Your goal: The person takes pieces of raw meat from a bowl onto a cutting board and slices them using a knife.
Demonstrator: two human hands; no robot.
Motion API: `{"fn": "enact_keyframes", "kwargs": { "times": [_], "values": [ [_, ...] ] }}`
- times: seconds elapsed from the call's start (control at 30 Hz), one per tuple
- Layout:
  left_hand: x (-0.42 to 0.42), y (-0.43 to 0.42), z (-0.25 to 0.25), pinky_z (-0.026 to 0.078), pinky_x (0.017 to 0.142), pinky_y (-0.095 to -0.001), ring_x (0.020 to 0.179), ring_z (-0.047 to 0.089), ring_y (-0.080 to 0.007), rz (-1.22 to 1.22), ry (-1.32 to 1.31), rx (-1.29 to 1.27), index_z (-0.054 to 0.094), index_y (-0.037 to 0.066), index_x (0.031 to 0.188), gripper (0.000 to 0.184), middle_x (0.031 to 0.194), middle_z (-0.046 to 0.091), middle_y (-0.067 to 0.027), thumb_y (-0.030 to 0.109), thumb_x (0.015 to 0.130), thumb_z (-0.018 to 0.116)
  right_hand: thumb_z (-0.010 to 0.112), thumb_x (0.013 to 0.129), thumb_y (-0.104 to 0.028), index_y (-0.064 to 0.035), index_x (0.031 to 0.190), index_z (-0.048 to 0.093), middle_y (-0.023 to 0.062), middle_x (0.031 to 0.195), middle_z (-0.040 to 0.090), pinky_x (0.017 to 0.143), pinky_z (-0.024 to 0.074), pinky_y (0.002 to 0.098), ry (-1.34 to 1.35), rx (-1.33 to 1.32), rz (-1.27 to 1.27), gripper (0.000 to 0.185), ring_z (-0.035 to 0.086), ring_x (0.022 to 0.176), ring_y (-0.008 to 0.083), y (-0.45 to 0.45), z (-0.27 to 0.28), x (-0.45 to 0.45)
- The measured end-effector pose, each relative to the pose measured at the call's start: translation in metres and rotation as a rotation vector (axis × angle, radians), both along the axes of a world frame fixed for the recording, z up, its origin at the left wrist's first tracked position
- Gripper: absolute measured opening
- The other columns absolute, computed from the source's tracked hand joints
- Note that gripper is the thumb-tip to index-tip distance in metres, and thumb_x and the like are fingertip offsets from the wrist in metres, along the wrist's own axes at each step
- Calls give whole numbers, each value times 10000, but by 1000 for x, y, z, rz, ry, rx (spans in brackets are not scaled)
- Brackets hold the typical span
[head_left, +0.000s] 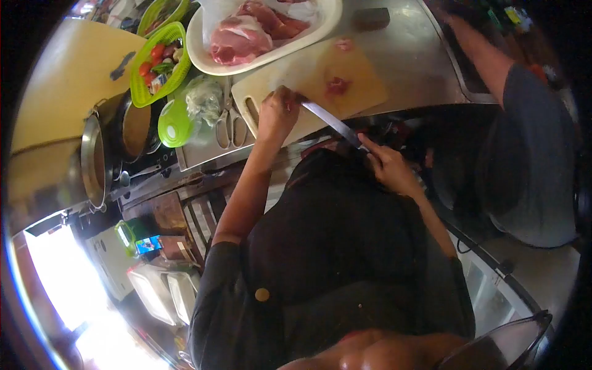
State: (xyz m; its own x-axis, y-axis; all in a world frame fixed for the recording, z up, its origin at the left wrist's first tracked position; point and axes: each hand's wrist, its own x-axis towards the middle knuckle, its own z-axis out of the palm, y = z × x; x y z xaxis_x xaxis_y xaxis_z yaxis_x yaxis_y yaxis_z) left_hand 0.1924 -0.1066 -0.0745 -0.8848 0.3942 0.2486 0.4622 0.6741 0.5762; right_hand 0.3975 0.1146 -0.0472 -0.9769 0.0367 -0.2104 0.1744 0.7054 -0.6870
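Note:
My right hand (391,166) is closed around the handle of a long kitchen knife (333,123), whose blade points up and left over the near edge of the cutting board (305,128). Close to the blade's far end, my left hand (280,111) is closed above the board's left part. What its fingers hold is hidden, though a bit of red shows at them. Small meat scraps (337,86) lie on the board. Behind it, large pieces of raw meat (240,40) rest in a white tub (266,69).
Left of the board are scissors (230,126), a plastic bag (204,102), a green lidded container (176,123) and a green basket (137,86) of vegetables. Pans (94,157) stand further left. At the right, another person's arm (484,58) reaches over the counter's far side.

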Motion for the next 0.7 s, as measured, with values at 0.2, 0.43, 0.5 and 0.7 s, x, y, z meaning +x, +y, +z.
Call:
{"fn": "enact_keyframes", "kwargs": {
  "times": [0.2,0.43,0.5,0.7],
  "values": [
    [3,-9,8,503,612,-378,664,646,-281,4,-144,82,606,39,763,140,734,633,-139,164,777,669,572,866,-27,-238,1364,474,208,958,637,755,478,356,115,-83,-30,550,612,812,360,-1,-4,3],
    [-6,-29,16,519,610,-281,635,652,-147,23,-299,190,638,10,861,195,706,675,-97,99,711,725,578,858,-31,-196,1324,527,170,1010,663,735,481,307,-17,-210,-140,497,631,792,176,26,19,31],
    [-18,-23,35,507,619,-272,646,634,-123,-63,-406,290,650,11,865,187,716,672,-73,95,716,727,585,858,-53,-216,1326,524,167,1085,653,760,499,332,-20,-253,-191,499,665,863,215,34,23,45],
    [-75,34,149,492,602,-278,628,629,-121,-192,53,216,688,7,894,166,707,671,-51,115,767,691,551,877,-11,-143,1318,533,85,1240,614,820,456,251,104,-273,-391,460,605,948,118,37,24,56]
  ]
}}
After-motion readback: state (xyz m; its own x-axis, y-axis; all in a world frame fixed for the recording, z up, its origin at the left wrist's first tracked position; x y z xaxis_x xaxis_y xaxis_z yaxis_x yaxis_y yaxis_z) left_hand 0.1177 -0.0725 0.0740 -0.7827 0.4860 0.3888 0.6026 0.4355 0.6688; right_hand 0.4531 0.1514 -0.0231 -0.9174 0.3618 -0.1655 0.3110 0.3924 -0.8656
